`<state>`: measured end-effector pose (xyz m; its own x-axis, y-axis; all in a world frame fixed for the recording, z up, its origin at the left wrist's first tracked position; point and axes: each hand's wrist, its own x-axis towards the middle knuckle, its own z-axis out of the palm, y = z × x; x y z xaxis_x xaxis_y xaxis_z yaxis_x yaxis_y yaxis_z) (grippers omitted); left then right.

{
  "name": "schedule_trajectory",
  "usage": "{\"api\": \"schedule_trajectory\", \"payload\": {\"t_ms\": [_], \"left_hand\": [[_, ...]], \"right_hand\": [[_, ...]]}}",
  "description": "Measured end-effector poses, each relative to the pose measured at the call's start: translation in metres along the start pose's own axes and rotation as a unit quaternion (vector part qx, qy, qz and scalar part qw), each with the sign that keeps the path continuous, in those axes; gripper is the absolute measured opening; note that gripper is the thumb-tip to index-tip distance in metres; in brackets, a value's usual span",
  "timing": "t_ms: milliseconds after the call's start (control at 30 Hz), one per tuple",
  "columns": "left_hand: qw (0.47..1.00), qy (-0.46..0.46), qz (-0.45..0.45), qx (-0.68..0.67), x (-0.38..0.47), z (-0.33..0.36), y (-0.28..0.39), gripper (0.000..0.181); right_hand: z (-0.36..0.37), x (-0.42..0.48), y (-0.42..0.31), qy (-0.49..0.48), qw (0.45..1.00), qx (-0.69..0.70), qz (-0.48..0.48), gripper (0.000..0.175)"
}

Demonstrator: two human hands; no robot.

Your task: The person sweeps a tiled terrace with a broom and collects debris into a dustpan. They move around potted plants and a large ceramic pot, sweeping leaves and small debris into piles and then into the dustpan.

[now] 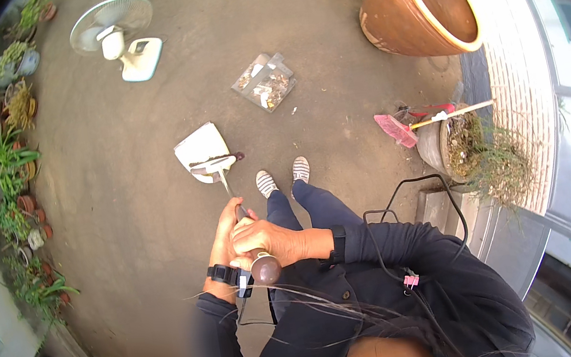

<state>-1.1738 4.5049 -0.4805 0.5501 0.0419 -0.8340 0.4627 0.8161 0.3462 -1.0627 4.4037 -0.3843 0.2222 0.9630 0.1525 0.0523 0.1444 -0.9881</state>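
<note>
Both of my hands grip one long handle, which ends near me in a rounded brown knob. My right hand is closed round it just beyond the knob, and my left hand holds it beside and below the right one. At the handle's far end, a white head lies over a white sheet or pan on the ground; which it is I cannot tell. Farther off, a clear plastic dustpan-like container holds brown and white debris.
An electric fan lies at the upper left. A large brown glazed pot stands at the upper right. A pink broom leans by a planter on the right. Potted plants line the left wall. Black cable loops beside my right arm.
</note>
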Motion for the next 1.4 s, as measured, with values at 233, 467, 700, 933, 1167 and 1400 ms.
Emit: {"api": "schedule_trajectory", "payload": {"t_ms": [233, 467, 700, 933, 1167, 1400], "left_hand": [[0.986, 0.054, -0.058, -0.148, -0.004, -0.016, 0.027, 0.036], [0.900, 0.040, -0.189, -0.391, 0.039, -0.066, 0.035, 0.091], [0.904, 0.088, -0.113, -0.404, -0.015, -0.060, 0.028, 0.098], [0.897, 0.238, 0.000, -0.372, -0.061, -0.036, 0.034, 0.056], [0.891, 0.412, 0.066, -0.176, -0.014, 0.074, -0.003, 0.041], [0.937, 0.217, 0.180, 0.207, 0.119, 0.333, 0.048, 0.031]], "right_hand": [[-0.044, -0.024, 0.007, 0.080, 0.981, -0.165, 0.062, 0.046], [-0.145, -0.166, 0.012, 0.312, 0.879, -0.127, 0.338, 0.028], [-0.261, -0.246, -0.025, 0.625, 0.743, -0.005, 0.238, 0.014], [-0.302, -0.300, -0.019, 0.461, 0.853, 0.002, 0.243, 0.017], [-0.406, -0.395, -0.041, 0.438, 0.857, -0.102, 0.251, 0.015], [-0.466, -0.462, -0.055, 0.514, 0.810, -0.066, 0.275, 0.012]]}}
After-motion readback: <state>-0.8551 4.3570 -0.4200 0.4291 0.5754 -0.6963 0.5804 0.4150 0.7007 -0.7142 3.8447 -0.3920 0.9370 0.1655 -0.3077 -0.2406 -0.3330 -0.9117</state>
